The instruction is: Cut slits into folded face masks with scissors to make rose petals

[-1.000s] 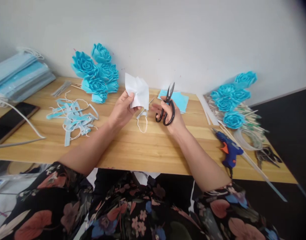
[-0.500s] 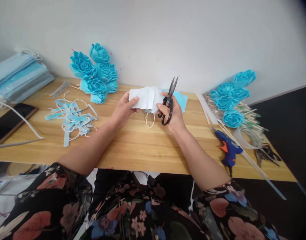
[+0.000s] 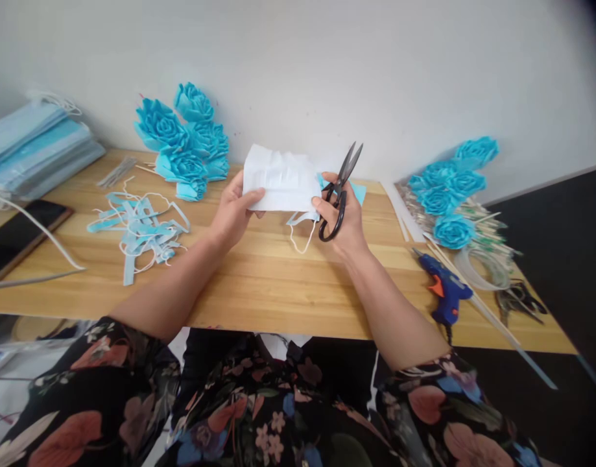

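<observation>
A face mask (image 3: 284, 180), its white side toward me, is spread between both hands above the wooden table. My left hand (image 3: 233, 213) pinches the mask's left end, thumb on top. At the other end, my right hand (image 3: 347, 217) grips the mask with thumb and fingers. Black-handled scissors (image 3: 345, 170) also sit in the right hand, their slightly parted blades pointing up and away. Below the mask near the right thumb hang a white ear loop (image 3: 302, 243) and a pale blue strip. Partly hidden behind the right hand lies a blue sheet (image 3: 358, 192).
Cut-off strips with ear loops (image 3: 144, 230) lie left. Blue fabric flowers (image 3: 183, 139) stand behind them; more flowers (image 3: 448, 188) lie right. A mask stack (image 3: 39, 146) and a phone (image 3: 23, 237) occupy the far left. A blue glue gun (image 3: 443, 285) rests near the front right.
The mask has been opened out wider and raised a little. My right hand, with the scissors, has moved slightly right. The hanging ear loop has shifted right too.
</observation>
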Action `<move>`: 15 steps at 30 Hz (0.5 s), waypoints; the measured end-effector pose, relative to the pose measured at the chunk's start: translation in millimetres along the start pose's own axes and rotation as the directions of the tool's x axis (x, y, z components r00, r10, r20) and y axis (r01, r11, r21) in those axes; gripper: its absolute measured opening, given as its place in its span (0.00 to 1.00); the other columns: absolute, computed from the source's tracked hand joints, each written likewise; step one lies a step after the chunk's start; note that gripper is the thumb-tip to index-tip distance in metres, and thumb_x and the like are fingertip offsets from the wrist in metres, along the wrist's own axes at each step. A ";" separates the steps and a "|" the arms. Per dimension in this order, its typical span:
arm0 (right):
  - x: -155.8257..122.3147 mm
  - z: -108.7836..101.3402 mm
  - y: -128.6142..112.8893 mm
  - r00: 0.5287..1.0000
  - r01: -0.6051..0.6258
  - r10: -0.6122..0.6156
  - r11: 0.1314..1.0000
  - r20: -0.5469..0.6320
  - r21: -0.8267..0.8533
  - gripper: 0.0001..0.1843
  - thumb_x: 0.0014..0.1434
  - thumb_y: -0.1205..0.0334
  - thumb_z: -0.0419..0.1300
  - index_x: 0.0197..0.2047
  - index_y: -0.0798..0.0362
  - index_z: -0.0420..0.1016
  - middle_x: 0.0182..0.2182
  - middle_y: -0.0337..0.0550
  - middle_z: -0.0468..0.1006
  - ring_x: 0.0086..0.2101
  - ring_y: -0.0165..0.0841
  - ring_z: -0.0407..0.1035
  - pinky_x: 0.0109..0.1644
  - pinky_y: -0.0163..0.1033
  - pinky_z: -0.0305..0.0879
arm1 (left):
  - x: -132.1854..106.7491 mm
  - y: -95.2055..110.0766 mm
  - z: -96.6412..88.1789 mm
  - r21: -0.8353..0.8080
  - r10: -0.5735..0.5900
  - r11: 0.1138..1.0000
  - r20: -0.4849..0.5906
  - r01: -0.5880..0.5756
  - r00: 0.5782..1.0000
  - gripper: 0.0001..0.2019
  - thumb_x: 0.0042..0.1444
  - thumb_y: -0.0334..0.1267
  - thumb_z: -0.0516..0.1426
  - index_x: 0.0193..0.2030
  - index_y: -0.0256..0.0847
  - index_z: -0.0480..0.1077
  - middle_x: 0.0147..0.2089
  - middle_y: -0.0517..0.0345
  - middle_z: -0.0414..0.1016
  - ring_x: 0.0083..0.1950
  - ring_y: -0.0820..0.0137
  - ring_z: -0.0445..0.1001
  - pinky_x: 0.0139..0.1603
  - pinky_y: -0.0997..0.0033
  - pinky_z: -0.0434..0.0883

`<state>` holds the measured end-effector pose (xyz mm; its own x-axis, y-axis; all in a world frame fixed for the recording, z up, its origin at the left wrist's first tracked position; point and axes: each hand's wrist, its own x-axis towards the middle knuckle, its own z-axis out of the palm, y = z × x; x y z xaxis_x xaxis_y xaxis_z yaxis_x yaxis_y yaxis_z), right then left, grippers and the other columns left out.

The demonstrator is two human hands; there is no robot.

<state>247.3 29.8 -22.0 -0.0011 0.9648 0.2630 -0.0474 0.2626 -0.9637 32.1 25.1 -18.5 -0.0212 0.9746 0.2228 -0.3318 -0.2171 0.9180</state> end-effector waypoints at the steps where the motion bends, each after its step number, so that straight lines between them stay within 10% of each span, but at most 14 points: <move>1: -0.4 -0.1 -0.7 1.000 -0.002 0.002 1.000 0.017 0.004 0.28 0.51 0.50 0.72 0.55 0.39 0.73 0.34 0.35 0.69 0.32 0.32 0.66 0.35 0.40 0.69 | 0.2 0.4 -0.8 -0.003 -0.006 1.000 0.011 0.006 1.000 0.20 0.49 0.40 0.67 0.50 0.43 0.73 0.36 0.57 0.76 0.35 0.69 0.75 0.30 0.73 0.71; 8: -4.4 2.9 -2.1 0.993 -0.009 0.012 1.000 0.121 -0.020 0.27 0.51 0.49 0.74 0.53 0.39 0.75 0.31 0.35 0.69 0.32 0.33 0.65 0.38 0.42 0.70 | 4.1 2.6 -1.8 -0.073 -0.080 0.994 0.023 0.081 0.997 0.27 0.55 0.61 0.63 0.51 0.41 0.73 0.44 0.48 0.81 0.53 0.52 0.81 0.48 0.57 0.79; 15: -4.9 2.2 5.1 0.981 -0.044 0.047 0.999 0.186 -0.021 0.31 0.55 0.37 0.70 0.57 0.41 0.76 0.32 0.36 0.71 0.34 0.34 0.69 0.42 0.45 0.72 | 2.6 -7.7 -4.0 -0.077 -0.106 0.991 0.030 0.108 0.994 0.25 0.45 0.45 0.71 0.49 0.38 0.74 0.45 0.47 0.84 0.49 0.55 0.83 0.52 0.56 0.79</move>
<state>244.8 26.4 -28.1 -0.1891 0.9566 0.2215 -0.0265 0.2205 -0.9750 30.8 29.6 -26.3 0.0424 0.9901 0.1340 -0.4040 -0.1057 0.9086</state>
